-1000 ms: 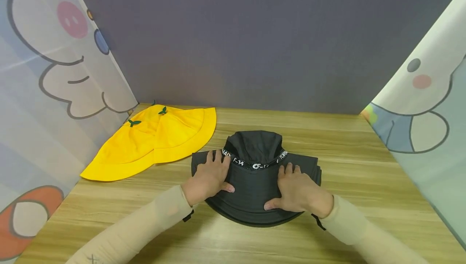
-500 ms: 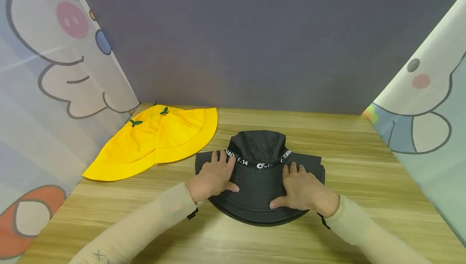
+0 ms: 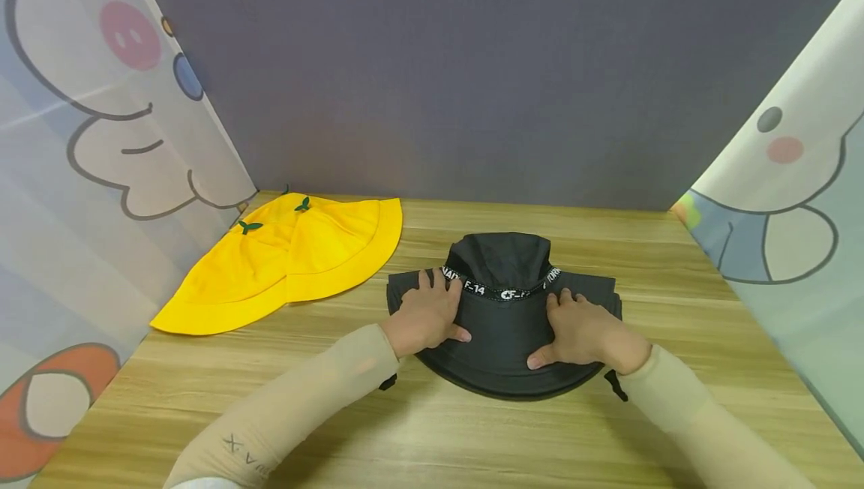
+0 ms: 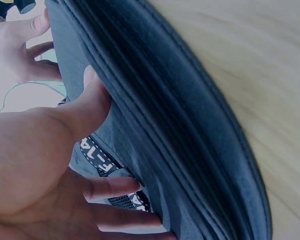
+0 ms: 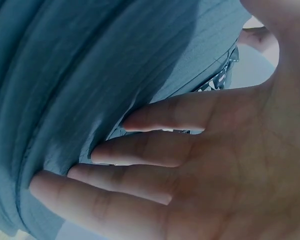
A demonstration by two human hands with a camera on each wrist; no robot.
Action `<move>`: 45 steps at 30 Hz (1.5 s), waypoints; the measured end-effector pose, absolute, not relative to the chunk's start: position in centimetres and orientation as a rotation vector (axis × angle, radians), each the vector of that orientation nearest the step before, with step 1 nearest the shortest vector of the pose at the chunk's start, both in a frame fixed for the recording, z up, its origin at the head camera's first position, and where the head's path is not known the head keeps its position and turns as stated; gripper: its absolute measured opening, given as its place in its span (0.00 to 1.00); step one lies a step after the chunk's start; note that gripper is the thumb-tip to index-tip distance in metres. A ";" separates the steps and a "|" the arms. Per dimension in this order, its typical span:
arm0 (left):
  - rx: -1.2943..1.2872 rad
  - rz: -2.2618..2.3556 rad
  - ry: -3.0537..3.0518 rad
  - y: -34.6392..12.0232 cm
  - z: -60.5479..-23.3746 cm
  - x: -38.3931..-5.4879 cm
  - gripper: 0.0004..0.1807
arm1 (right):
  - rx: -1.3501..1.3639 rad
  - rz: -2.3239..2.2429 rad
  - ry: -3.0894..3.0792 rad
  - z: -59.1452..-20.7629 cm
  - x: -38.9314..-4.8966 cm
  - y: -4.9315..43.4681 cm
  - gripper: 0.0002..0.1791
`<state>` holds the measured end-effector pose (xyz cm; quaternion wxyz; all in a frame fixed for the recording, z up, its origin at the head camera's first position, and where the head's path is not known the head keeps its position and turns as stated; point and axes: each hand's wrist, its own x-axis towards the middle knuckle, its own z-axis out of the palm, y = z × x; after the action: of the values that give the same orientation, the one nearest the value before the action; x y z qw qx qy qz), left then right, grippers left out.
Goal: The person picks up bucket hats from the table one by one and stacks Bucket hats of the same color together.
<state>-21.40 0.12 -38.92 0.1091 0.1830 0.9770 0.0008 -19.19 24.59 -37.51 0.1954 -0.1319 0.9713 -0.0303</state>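
A black bucket hat point(image 3: 502, 335) with a white-lettered band lies folded flat on the table, its curved brim toward me. Layered brim edges point(image 4: 190, 130) in the left wrist view suggest more than one hat in the pile. My left hand point(image 3: 427, 316) lies on the left part of the brim, fingers spread up to the band and thumb pointing inward. On the right part rests my right hand point(image 3: 586, 331), with its fingers extended over the cloth point(image 5: 105, 65). Both palms face down, and neither hand is curled round the hat.
Yellow hats point(image 3: 290, 256) with green sprouts lie overlapped at the back left of the wooden table point(image 3: 472, 444). A grey panel point(image 3: 459, 84) stands behind, and cartoon-printed curtains point(image 3: 74, 174) flank both sides.
The black hat has slid to the right and slightly away from me, both hands moving along with it. The yellow hats have stayed in place.
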 end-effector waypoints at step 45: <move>0.753 0.289 2.926 -0.5 -37.6 -26.9 0.23 | -0.230 -0.192 2.694 -37.4 -24.3 32.7 0.74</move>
<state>-26.92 -0.49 -37.64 0.0532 0.2476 0.9627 0.0950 -24.27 32.74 -37.42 0.2139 -0.0830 0.9709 -0.0692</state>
